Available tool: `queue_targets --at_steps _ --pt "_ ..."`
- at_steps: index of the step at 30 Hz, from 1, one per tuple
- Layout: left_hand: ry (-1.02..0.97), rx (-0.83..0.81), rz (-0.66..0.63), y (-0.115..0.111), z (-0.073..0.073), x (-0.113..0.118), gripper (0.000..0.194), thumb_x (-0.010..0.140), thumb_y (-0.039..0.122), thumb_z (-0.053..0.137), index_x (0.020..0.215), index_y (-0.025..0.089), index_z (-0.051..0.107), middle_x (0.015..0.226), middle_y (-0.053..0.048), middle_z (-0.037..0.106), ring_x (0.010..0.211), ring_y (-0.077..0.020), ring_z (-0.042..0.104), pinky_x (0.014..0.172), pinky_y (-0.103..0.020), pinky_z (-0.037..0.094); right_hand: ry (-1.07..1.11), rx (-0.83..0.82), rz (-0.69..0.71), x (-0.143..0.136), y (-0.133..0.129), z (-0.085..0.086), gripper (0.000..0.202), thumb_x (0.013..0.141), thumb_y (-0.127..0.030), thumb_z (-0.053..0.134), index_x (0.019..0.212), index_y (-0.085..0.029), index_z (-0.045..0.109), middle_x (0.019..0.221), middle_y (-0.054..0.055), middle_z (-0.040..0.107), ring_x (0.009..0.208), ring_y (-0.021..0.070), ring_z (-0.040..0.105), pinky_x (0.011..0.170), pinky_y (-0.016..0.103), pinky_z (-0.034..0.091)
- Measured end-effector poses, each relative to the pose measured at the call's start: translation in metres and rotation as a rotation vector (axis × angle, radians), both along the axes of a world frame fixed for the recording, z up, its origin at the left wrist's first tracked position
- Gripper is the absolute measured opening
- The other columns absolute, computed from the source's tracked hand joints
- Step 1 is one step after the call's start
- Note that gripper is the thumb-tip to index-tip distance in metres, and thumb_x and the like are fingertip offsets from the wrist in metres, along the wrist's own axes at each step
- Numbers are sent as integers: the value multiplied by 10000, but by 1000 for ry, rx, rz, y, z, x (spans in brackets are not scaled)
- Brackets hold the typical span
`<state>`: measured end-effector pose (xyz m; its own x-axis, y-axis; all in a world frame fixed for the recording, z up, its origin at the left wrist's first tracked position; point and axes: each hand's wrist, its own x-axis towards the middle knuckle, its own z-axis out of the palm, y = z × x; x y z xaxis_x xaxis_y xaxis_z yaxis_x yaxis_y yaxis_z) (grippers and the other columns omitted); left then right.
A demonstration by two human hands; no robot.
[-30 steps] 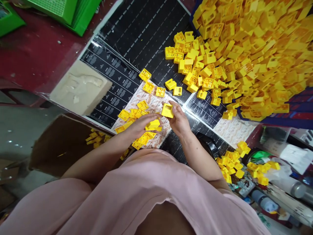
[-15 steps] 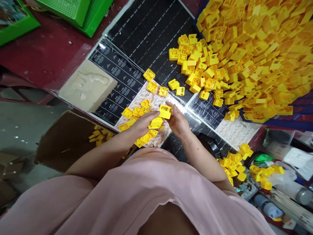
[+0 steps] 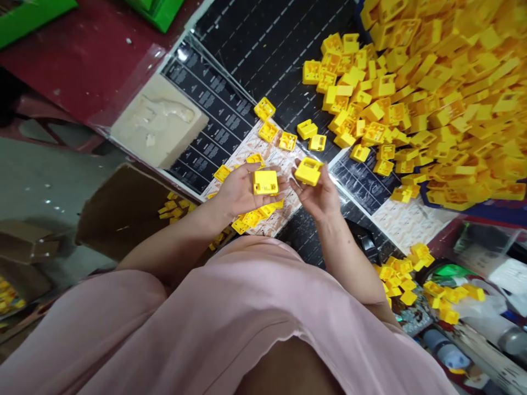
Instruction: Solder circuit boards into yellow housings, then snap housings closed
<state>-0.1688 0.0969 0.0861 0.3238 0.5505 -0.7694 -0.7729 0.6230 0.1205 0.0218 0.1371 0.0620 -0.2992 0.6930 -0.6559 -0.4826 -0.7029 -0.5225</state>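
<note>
My left hand (image 3: 241, 189), palm up, bears a small yellow plastic casing (image 3: 265, 180) across its fingers, with two square openings along its lower edge. Between the fingers and thumb of my right hand (image 3: 319, 195) is another yellow casing (image 3: 308, 171), its smooth rounded side tilted toward me. The two casings are a short gap apart, above the worktable. Below and behind my left hand lie several more yellow casings (image 3: 252, 218), partly hidden by it. A few others, such as this open-faced casing (image 3: 287, 141), rest just beyond my hands.
A large heap of yellow casings (image 3: 444, 104) spills from a blue crate at the right. A beige block (image 3: 158, 120) sits on the left table edge, above a cardboard box (image 3: 111, 214) with casings inside. Green trays (image 3: 162, 13) stand at the back; bottles and clutter fill the lower right.
My hands have drawn apart, each with one casing. The left hand has turned palm up and its casing shows a different side. The whole view has shifted slightly.
</note>
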Motion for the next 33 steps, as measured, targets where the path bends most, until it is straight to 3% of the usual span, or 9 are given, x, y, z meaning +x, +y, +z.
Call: queue_targets --at_steps 3,9,14,20,24,28,31,33 --pt "-2 22 61 -2 6 -12 406 844 245 476 1154 76 678 980 -159 783 1091 -305 749 908 -443 611 0 -74 -24 5 1 1 283 1013 -505 573 1033 -246 687 1004 15 806 838 131 767 704 246 660" --pt "6 79 81 -7 11 -18 351 822 187 511 1117 92 675 1013 -142 785 1147 -292 730 970 -430 577 23 -131 30 4 -6 -2 406 983 -621 581 1013 -229 679 907 23 805 703 134 756 570 216 630" --pt "41 126 83 -11 13 -18 367 849 162 509 1166 89 680 1021 -126 778 1133 -269 727 988 -413 566 29 -143 69 0 -7 -1 404 968 -618 611 994 -220 676 878 17 803 662 121 747 537 190 609" --pt "144 109 145 -11 19 -12 166 935 136 549 991 124 705 965 -84 747 1039 -206 728 960 -339 563 5 -223 59 -6 -8 0 394 1008 -581 544 987 -209 671 853 26 798 599 123 723 492 193 583" --pt "229 129 138 -11 10 -11 126 910 127 595 973 143 703 956 -68 733 1024 -210 712 982 -361 543 1 -262 70 -8 -8 -3 434 1016 -603 508 961 -203 665 835 33 796 563 124 706 467 199 566" --pt "530 332 -19 -24 -15 -18 194 831 238 737 1016 180 723 1067 -71 731 1142 -263 659 1083 -389 476 15 -299 62 -10 -6 -3 425 1024 -584 495 1054 -198 669 839 41 800 559 131 699 465 208 563" --pt "910 541 -268 -39 -38 -29 301 724 237 838 1012 201 757 1190 -91 704 1324 -321 555 1243 -398 304 -4 -339 50 -13 -3 -1 427 1069 -523 399 1049 -187 661 794 40 794 531 127 688 445 199 550" --pt "1118 631 -477 -44 -52 -35 357 688 243 854 1034 210 771 1270 -122 689 1415 -388 480 1299 -493 174 -10 -359 46 -13 -2 1 426 1087 -488 354 1042 -187 652 759 33 786 524 127 690 440 192 547"
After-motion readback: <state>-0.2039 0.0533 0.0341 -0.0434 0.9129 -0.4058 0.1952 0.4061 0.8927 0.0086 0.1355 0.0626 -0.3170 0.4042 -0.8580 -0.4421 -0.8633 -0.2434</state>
